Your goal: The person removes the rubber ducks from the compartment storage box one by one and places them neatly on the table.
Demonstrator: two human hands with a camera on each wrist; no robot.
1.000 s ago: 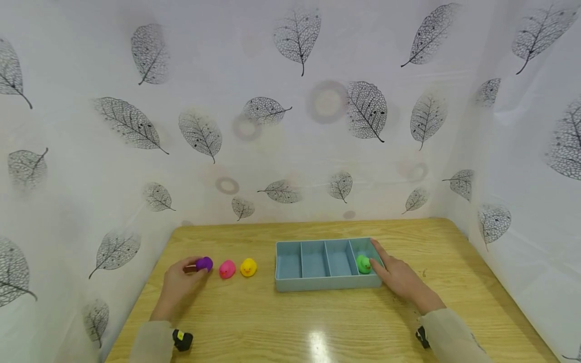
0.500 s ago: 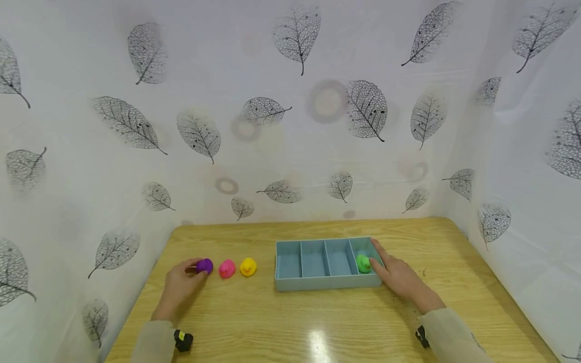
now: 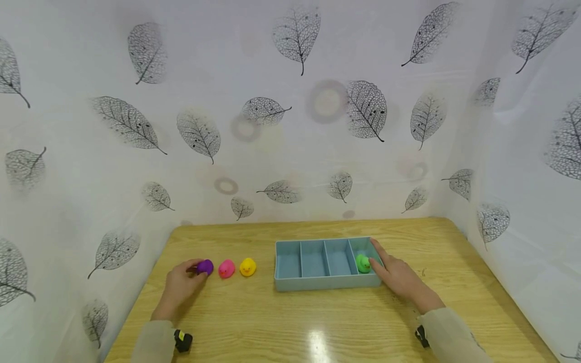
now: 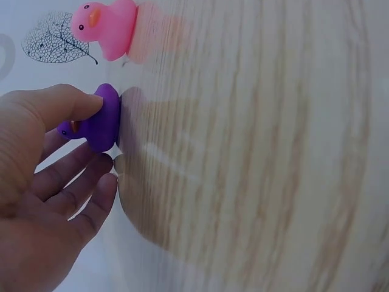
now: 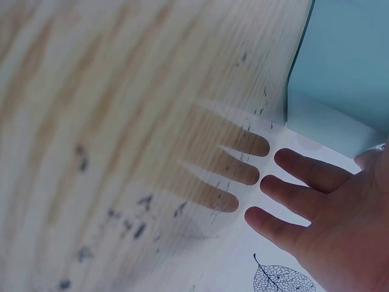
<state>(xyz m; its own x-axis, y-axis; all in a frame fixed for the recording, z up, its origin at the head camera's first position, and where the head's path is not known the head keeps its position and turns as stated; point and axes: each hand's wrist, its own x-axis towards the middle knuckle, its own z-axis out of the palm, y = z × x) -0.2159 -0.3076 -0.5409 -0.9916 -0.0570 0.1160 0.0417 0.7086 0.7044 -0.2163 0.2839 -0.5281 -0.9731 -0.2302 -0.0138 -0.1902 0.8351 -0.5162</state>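
Observation:
A purple duck [image 3: 205, 266] stands at the left end of a row with a pink duck [image 3: 226, 268] and a yellow duck [image 3: 247, 266] on the wooden table [image 3: 290, 322]. My left hand [image 3: 195, 269] pinches the purple duck [image 4: 100, 121]: the thumb [image 4: 55, 103] lies on top and the fingers [image 4: 79, 176] lie beneath. The duck still touches the table. A blue tray [image 3: 327, 283] with several compartments holds a green duck [image 3: 363, 263] in its rightmost one. My right hand [image 3: 380, 257] lies flat against the tray's right end, fingers [image 5: 304, 173] straight on the table.
White sheets printed with leaves wall in the table at the back and on both sides. The tray's other compartments [image 3: 313, 262] show nothing inside. The pink duck [image 4: 106, 27] stands just beyond the purple one. Bare wood runs along the front of the table.
The left hand's fingers have drawn slightly closer round the purple duck. The ducks, the tray and the right hand have stayed where they were.

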